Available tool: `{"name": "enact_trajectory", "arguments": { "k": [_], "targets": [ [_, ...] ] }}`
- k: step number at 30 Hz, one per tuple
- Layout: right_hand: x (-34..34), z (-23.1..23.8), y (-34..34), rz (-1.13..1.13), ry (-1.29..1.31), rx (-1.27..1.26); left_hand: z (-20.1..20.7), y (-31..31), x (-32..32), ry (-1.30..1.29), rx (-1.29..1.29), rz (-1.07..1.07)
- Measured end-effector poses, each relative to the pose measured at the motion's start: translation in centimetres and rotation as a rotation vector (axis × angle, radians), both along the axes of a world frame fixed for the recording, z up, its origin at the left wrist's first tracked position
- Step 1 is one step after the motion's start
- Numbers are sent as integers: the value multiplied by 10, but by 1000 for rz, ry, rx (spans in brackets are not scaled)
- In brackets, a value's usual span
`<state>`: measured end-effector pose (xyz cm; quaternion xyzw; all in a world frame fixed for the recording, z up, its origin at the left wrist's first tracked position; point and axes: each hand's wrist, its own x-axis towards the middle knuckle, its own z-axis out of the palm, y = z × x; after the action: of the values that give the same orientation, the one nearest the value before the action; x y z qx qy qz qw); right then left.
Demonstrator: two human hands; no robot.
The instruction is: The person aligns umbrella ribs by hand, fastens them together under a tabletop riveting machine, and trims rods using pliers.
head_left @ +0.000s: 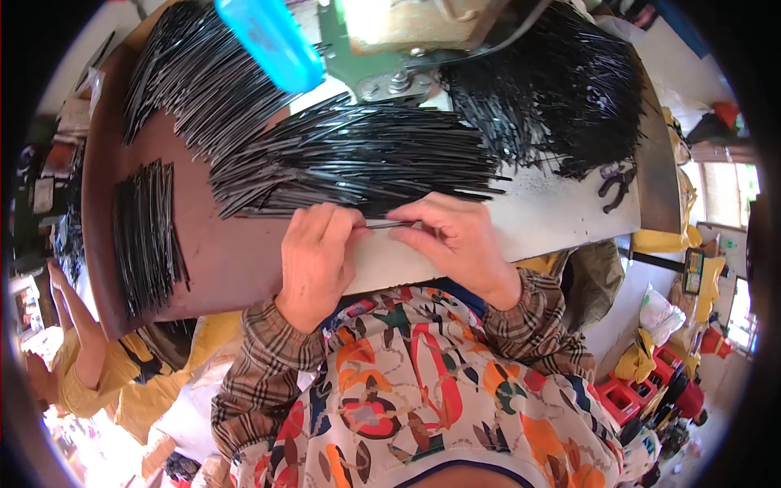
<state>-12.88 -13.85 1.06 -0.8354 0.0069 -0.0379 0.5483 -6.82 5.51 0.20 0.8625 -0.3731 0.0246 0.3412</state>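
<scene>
Between the two hands, a thin black rod [382,225] lies with its long axis running left to right, the right end perhaps tipped a little toward the far side. The left hand [316,256] is curled nearly closed with its fingertips on one part of the rod; the right hand [455,242] pinches it between thumb and fingers, the two grips only slightly apart. The rod sits just on the near side of a broad central heap [350,154] of similar black rods, most of them also running left to right, with some crossing at a slant. Plaid sleeves [264,342] cover the forearms, and a patterned garment [423,382] shows at the near edge of the table [232,272], brown on the left and pale on the right. A small bundle [148,236] on the left points from near to far. Farther off are a left-hand heap [215,77], slanting, a blue container [277,49], green metalwork [351,61] and a right-hand heap [561,89]. Dark-handled pliers [617,189] rest on the right. Beyond the table, marks on a white bag [661,315] are too small to read; red crates [622,398] stand nearer, and another person's hand [69,297] is raised at the left.
</scene>
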Motion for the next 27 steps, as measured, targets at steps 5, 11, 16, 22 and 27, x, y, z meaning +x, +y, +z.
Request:
{"name": "enact_trajectory", "arguments": {
  "k": [5, 11, 16, 22, 27],
  "targets": [
    [-5, -2, -13, -73, 82, 178, 11, -23, -6, -38, -334, 343],
    [-11, -2, -16, 36, 220, 479, -2, -35, -23, 499, -682, 174],
    [12, 4, -63, -380, -88, -34, 11, -46, -30, 592, -869, 177],
    [40, -15, -113, -561, -103, -594, 5, -38, -23, 560, -750, 268],
    [36, 4, -135, -479, -138, -673, 12, -28, -15, 458, -618, 286]
  ]
}}
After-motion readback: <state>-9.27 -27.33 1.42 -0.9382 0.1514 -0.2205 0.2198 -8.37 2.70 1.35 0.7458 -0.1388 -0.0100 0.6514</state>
